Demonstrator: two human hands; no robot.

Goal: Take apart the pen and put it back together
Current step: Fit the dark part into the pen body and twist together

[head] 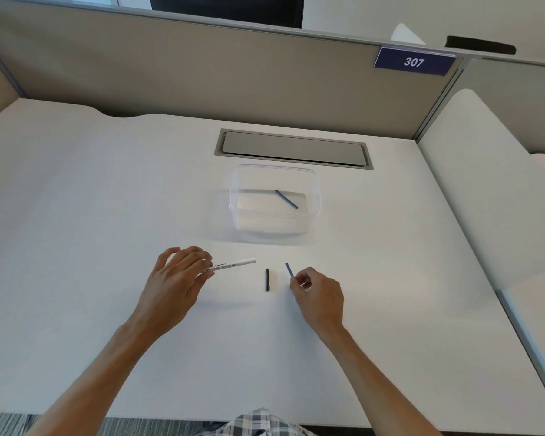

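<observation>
My left hand (175, 276) grips a white pen barrel (233, 264) with printed text; its open end points right, just above the desk. My right hand (317, 294) pinches a thin blue stick (289, 269) between thumb and forefinger, its free end pointing up and left. A short black pen piece (267, 279) lies on the desk between the two hands, touching neither. Another thin blue stick (286, 199) lies inside a clear plastic box (243, 171) further back.
The white desk (92, 199) has a grey cable flap (293, 147) behind the box. Beige partition walls (170, 70) close off the back and right, with a "307" sign (414, 62). The desk's front edge runs near my body.
</observation>
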